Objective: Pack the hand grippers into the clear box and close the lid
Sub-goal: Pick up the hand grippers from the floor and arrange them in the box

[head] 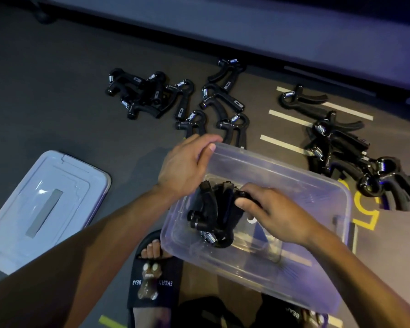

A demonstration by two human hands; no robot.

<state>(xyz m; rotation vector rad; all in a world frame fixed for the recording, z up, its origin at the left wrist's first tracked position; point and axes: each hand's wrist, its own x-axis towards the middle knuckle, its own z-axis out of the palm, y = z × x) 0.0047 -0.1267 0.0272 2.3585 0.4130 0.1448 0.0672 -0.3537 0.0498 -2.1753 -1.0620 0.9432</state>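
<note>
The clear box (317,275) stands open on the dark floor, just in front of my feet. My left hand (185,166) grips its far left corner, thumb over the rim. Inside the box my right hand (268,211) holds a small bunch of black hand grippers (213,214) by their handles, their springs pointing toward me. Several more hand grippers lie on the floor beyond the box: a pile at the far left (142,95), some in the middle (223,91), and a heap at the right (355,159). The clear lid (43,204) lies flat on the floor to the left.
My foot in a black slide sandal (155,278) sits against the box's near left side. White and yellow floor markings (291,119) run under the right-hand heap. A low wall or platform edge (246,31) crosses the far side.
</note>
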